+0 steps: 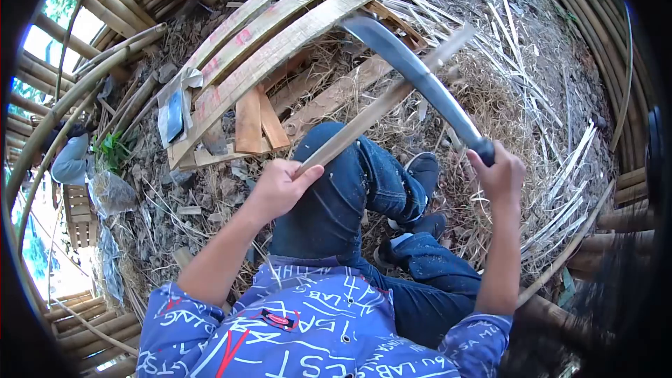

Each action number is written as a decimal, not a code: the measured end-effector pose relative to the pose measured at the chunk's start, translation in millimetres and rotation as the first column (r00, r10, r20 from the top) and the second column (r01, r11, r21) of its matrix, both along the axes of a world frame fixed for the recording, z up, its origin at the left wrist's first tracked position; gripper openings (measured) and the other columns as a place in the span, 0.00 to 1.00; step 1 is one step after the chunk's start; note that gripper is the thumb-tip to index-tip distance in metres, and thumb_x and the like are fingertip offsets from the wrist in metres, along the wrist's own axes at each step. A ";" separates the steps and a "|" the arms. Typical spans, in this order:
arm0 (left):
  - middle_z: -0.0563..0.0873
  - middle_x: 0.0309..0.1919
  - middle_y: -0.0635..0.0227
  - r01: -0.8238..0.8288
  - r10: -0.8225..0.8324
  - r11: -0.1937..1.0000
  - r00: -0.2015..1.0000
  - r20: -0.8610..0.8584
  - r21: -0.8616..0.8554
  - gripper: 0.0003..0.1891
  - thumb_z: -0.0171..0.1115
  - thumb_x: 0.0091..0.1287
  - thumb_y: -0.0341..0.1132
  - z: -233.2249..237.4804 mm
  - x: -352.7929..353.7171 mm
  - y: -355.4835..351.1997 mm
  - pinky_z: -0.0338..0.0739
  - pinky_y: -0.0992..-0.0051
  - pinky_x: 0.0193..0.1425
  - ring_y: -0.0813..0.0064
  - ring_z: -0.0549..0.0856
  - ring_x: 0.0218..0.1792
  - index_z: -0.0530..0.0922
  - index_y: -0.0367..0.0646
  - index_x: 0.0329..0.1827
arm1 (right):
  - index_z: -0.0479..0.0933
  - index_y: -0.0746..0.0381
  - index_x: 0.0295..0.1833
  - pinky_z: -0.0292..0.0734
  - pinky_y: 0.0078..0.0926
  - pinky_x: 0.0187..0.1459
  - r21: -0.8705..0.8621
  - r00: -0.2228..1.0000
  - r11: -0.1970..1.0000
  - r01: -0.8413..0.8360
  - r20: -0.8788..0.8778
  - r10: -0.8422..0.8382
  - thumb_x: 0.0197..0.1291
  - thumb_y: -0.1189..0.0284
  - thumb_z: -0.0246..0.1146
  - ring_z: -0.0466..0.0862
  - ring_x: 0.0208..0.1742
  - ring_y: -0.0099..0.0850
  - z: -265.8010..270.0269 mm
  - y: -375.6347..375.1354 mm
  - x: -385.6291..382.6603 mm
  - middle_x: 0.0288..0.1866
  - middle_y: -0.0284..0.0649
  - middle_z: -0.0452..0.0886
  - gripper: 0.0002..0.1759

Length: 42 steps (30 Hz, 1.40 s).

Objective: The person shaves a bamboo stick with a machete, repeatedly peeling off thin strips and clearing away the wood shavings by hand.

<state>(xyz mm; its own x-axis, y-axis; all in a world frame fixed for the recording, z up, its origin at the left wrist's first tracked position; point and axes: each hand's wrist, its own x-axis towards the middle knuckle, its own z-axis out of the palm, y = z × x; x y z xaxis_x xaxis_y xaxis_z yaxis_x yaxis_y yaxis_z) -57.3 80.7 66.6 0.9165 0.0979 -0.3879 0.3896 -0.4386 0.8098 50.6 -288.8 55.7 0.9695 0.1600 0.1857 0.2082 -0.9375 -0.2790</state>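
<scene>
My left hand [278,187] grips the near end of a long bamboo strip [381,103] that slants up and to the right over my knee. My right hand [500,171] holds the dark handle of a large curved machete [413,70]. Its blade reaches up and left and crosses the strip near its far end, which is blurred. I wear blue jeans and a blue printed shirt, and my legs are bent below the strip.
A frame of curved bamboo slats [266,56] lies on the ground ahead. Thin bamboo slivers [560,189] and shavings litter the right side. Bamboo poles [91,77] ring the area. Another person's sleeve [72,159] shows at far left.
</scene>
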 end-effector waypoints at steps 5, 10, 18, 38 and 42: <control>0.65 0.13 0.82 0.043 -0.045 0.998 0.998 -0.040 -0.048 0.26 0.63 0.69 0.48 -2.7 6.2 4.4 0.54 0.77 0.20 0.90 0.62 0.18 0.73 0.42 0.15 | 0.76 0.60 0.28 0.75 0.38 0.28 -0.053 0.997 0.999 0.004 0.082 0.000 0.52 0.37 0.64 0.82 0.21 0.42 -1.3 -7.4 -11.2 0.18 0.43 0.79 0.33; 0.66 0.13 0.82 -0.026 0.014 0.992 0.995 -0.096 -0.122 0.26 0.63 0.69 0.48 -2.4 1.3 1.7 0.55 0.77 0.20 0.89 0.62 0.18 0.73 0.42 0.16 | 0.76 0.60 0.27 0.76 0.34 0.26 0.189 0.968 0.950 -0.248 0.076 0.238 0.51 0.35 0.63 0.82 0.20 0.39 -3.3 52.8 -32.1 0.17 0.41 0.79 0.34; 0.66 0.13 0.82 -0.031 0.035 0.993 0.999 0.035 -0.114 0.25 0.62 0.70 0.47 -4.2 -1.8 -5.0 0.57 0.78 0.20 0.88 0.63 0.17 0.73 0.40 0.17 | 0.77 0.60 0.28 0.77 0.35 0.27 0.267 0.995 0.961 0.072 -0.082 -0.052 0.53 0.37 0.64 0.83 0.21 0.37 -12.5 21.7 28.0 0.19 0.41 0.80 0.33; 0.72 0.12 0.78 -0.015 0.009 0.997 0.997 -0.072 -0.076 0.27 0.60 0.71 0.49 -2.5 1.4 -0.1 0.59 0.79 0.19 0.88 0.67 0.15 0.74 0.42 0.15 | 0.75 0.59 0.26 0.77 0.34 0.27 0.074 0.999 0.996 -0.047 0.026 0.045 0.52 0.33 0.60 0.83 0.21 0.36 15.9 30.6 -0.1 0.18 0.41 0.80 0.36; 0.73 0.11 0.76 -0.052 0.025 0.987 0.985 -0.170 -0.154 0.28 0.54 0.74 0.52 8.8 1.6 3.6 0.59 0.81 0.18 0.86 0.68 0.13 0.76 0.40 0.18 | 0.73 0.59 0.24 0.76 0.34 0.23 0.040 0.949 0.951 -0.306 0.097 0.301 0.51 0.32 0.60 0.82 0.19 0.39 6.9 37.0 -18.0 0.18 0.42 0.80 0.36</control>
<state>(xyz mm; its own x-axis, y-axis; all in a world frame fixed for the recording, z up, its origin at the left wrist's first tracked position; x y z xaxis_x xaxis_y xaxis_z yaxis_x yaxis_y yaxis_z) -55.7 84.3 75.4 0.8339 0.0574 -0.5489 0.5397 -0.2926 0.7894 32.6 -251.8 62.6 0.8560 0.4313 0.2851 0.5064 -0.8105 -0.2944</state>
